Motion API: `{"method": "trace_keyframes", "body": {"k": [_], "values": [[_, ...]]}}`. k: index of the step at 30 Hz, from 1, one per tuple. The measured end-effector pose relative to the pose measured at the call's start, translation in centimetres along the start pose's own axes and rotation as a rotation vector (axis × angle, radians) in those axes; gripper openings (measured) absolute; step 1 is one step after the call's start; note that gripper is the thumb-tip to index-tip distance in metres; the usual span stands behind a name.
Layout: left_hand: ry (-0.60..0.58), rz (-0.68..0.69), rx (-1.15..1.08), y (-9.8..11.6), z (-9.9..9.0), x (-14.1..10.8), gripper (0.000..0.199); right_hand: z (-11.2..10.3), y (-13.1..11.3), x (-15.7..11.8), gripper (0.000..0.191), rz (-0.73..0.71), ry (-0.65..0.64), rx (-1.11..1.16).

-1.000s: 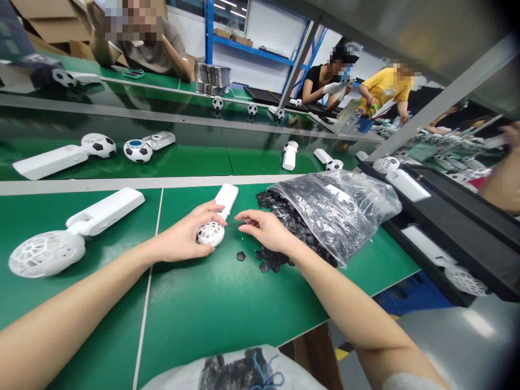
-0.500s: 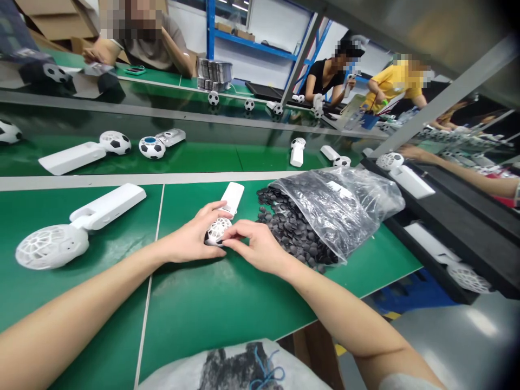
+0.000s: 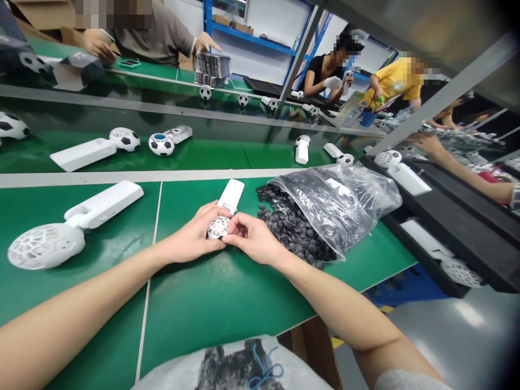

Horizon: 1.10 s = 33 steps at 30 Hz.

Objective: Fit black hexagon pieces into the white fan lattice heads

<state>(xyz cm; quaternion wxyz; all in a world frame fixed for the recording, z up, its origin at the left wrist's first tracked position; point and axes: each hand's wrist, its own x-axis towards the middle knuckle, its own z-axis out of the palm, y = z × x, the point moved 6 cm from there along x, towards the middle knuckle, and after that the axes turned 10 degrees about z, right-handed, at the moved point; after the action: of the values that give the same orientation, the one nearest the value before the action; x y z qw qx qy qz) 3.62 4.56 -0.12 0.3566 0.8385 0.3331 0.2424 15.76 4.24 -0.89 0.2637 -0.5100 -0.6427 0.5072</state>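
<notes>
A white handheld fan [image 3: 218, 228] with a football-shaped grille head lies on the green table, its flat handle pointing away from me. My left hand [image 3: 195, 230] curls around the left side of the head, thumb below and fingers above. At the head's right edge, the thumb and fingers of my right hand [image 3: 252, 238] are pinched together against it; anything between the tips is hidden. Right of my hands, many small black pieces [image 3: 294, 230] spill from a clear plastic bag [image 3: 345, 197].
To the left lies a larger white fan [image 3: 49, 246]. Behind a pale strip, more football fans [image 3: 125, 140] sit on a green belt [image 3: 227, 154]. Black foam trays [image 3: 455, 216] with fans stand at right, where another person's arm [image 3: 459, 165] reaches in. Co-workers sit opposite.
My right fingertips have moved slightly up along the fan head's right side, and a black spot by them no longer shows. Opposite, a co-worker's hand has reached to the stacked parts. Near-belt fans appear shifted right.
</notes>
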Motion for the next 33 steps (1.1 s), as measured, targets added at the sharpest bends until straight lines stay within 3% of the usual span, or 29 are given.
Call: {"method": "trace_keyframes", "body": {"k": [4, 8, 14, 16, 19, 23, 29, 33], "values": [[-0.009, -0.001, 0.009, -0.3, 0.0, 0.0, 0.049, -0.9, 0.8, -0.9, 0.013, 0.013, -0.041, -0.295], [-0.053, 0.088, -0.009, -0.1, -0.1, 0.2, 0.048, -1.6, 1.0, -2.1, 0.013, -0.008, -0.021, -0.564], [0.036, -0.057, 0.038, -1.1, -0.8, 0.1, 0.052, -1.4, 0.5, -2.3, 0.006, 0.001, -0.072, -0.492], [0.014, -0.047, 0.015, -1.1, -0.9, 0.0, 0.049, -1.7, 0.0, -2.1, 0.009, -0.017, -0.059, -0.47], [-0.07, 0.012, -0.067, -0.9, -1.1, -0.1, 0.048, -2.1, -1.2, -1.9, 0.013, -0.114, -0.003, -0.458], [-0.114, -0.007, -0.102, -1.1, -1.3, -0.2, 0.049, -2.2, -2.7, -1.9, 0.012, -0.311, 0.06, -0.455], [-0.042, -0.052, -0.047, -0.7, -1.1, -0.1, 0.049, -0.6, -4.0, -2.1, 0.025, -0.714, 0.014, -0.59], [0.068, -0.07, 0.0, -0.2, -0.8, -0.1, 0.048, 0.2, -3.8, -1.5, 0.016, -0.783, 0.009, -0.654]]}}
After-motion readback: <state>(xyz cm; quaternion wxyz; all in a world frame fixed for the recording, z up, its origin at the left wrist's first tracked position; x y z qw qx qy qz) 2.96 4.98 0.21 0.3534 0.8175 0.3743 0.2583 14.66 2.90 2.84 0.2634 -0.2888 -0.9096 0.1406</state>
